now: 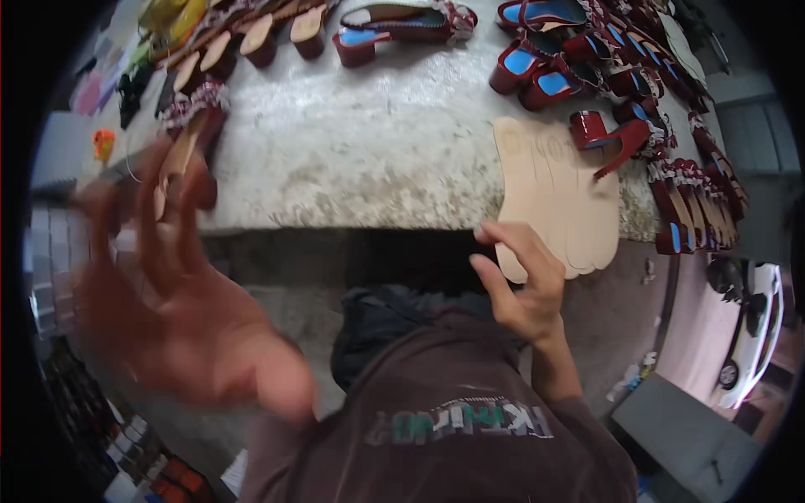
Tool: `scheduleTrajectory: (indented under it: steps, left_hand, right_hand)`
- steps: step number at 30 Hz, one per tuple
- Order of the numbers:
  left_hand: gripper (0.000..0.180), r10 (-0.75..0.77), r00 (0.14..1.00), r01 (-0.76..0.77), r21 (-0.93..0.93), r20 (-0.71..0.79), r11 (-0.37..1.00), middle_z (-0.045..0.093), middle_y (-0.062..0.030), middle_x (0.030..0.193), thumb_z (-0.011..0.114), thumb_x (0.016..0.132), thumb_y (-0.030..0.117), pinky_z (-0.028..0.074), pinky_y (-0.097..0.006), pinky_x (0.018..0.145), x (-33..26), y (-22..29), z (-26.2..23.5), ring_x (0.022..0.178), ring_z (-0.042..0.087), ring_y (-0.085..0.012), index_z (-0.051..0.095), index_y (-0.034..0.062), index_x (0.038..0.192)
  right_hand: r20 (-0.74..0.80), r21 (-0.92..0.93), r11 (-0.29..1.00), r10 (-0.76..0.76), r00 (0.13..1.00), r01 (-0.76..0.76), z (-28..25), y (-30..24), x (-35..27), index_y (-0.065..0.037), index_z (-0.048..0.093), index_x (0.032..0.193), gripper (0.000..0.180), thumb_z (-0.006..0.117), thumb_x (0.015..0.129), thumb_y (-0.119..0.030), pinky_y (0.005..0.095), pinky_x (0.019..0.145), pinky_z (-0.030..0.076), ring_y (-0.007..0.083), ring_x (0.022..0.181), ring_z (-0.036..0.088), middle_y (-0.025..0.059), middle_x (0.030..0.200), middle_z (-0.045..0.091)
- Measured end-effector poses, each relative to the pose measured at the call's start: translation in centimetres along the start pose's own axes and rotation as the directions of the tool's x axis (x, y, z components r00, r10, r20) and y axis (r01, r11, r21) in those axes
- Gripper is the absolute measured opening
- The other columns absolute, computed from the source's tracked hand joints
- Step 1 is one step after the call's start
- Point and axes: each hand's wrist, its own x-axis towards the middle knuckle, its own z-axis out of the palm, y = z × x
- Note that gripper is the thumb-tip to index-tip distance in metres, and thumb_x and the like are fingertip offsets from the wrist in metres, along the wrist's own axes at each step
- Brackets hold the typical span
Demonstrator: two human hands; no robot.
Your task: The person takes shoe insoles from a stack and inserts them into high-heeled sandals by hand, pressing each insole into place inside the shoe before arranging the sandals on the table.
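My left hand [197, 327] is raised close to the camera, somewhat blurred, with its fingers spread and nothing visible in them. Behind its fingertips, a dark red heeled sandal [201, 121] with a braided strap lies on the worktable's left part; I cannot tell whether they touch. My right hand [532, 289] is by the table's front edge, thumb and forefinger curved and apart with nothing seen between them. Right beside it lie several beige insoles [558, 205], side by side and overhanging the edge. A dark red sandal [625, 147] rests partly on their far right corner.
The pale, stained worktable [369, 134] spans the view ahead. Several red sandals with blue insoles [549, 80] crowd its right side, and a row [696, 205] stands near the right edge. One sandal [402, 25] and several heeled soles [260, 42] line the far side. An orange tool [103, 144] sits far left.
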Motion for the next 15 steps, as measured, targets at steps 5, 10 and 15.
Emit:
scheduleTrajectory:
  steps: [5,10,15]
  left_hand:
    - [0.092,0.398,0.917,-0.392,-0.252,-0.029,0.885,0.033,-0.0309,0.156,0.057,0.099,0.057,0.033,-0.067,0.118,4.0,-1.1,1.0,0.141,0.040,-0.0509,0.027,-0.0123,0.151]
    - [0.090,0.728,0.674,-0.739,-0.098,-0.129,0.667,0.035,-0.0302,0.156,0.057,0.100,0.056,0.033,-0.066,0.118,15.7,-2.6,-1.2,0.142,0.040,-0.0499,0.028,-0.0116,0.151]
    - [0.088,0.927,0.350,-0.937,-0.068,-0.139,0.343,0.036,-0.0295,0.155,0.056,0.100,0.055,0.033,-0.065,0.118,24.1,2.2,0.6,0.142,0.041,-0.0488,0.030,-0.0109,0.151]
  right_hand:
    - [0.088,0.111,0.989,-0.108,0.990,0.098,0.5,-3.1,1.9,0.003,0.067,0.121,0.047,0.079,0.076,0.006,0.0360,0.078,0.056,0.0291,0.088,0.070,0.0155,0.099,0.072]
    - [0.085,0.538,0.767,-0.461,0.883,0.348,-1.1,-6.4,-1.6,0.005,0.065,0.123,0.047,0.080,0.079,0.002,0.0432,0.072,0.057,0.0333,0.085,0.070,0.0176,0.100,0.071]
    - [-0.074,0.593,0.576,-0.657,0.750,0.563,-4.8,-5.6,-3.7,0.005,0.067,0.115,0.031,0.075,0.086,-0.004,0.0405,0.070,0.056,0.0316,0.082,0.070,0.0172,0.099,0.071]
